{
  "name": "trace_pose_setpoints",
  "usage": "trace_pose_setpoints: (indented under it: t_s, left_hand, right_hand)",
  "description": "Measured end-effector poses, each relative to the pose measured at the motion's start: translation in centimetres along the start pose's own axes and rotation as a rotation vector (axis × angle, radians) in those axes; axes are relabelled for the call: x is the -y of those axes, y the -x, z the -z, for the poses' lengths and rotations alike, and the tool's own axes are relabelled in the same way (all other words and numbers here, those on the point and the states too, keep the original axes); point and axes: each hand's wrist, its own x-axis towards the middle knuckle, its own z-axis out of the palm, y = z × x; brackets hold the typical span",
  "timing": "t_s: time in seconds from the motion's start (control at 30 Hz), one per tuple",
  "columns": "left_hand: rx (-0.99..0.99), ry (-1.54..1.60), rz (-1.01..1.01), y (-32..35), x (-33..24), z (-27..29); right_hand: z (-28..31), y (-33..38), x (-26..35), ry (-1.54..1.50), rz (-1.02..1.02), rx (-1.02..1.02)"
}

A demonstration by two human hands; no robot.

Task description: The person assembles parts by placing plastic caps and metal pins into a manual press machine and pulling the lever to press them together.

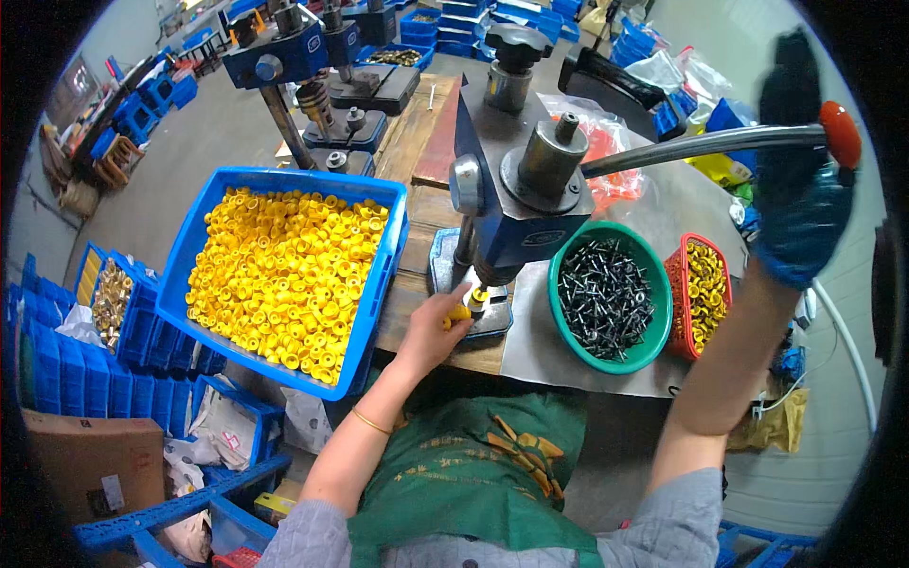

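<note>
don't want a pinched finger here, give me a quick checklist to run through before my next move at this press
1. Left hand clear of the press: not ok; it is close beside the ram.
2. Right hand at the lever: ok; gloved, by the red knob.
3. Yellow piece seated squarely under the ram: cannot tell; too small and partly hidden.
4. Yellow caps at hand: ok; plenty in the blue bin left of the press.
5. Dark metal pins at hand: ok; the green bowl right of the press holds many.
</note>
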Motion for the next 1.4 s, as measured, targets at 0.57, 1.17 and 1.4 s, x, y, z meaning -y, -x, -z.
trace_pose_setpoints:
  t_s: [0.57, 1.17, 1.4]
  left_hand:
    - [-0.084, 0.095, 0.075, 0.6, 2.1, -0.5]
    - [-0.054, 1.032, 0.613, -0.8, 1.3, -0.3]
    - [-0.139, 0.411, 0.37, -1.4, 2.9, -1.1]
  right_hand:
    - [2.9, 16.1, 2.9, -0.075, -0.507, 1.177]
    - [-17.9, 28.5, -6.0, -0.343, -0.196, 0.846]
    - [-18.8, 21.9, -11.7, -0.125, -0.111, 0.282]
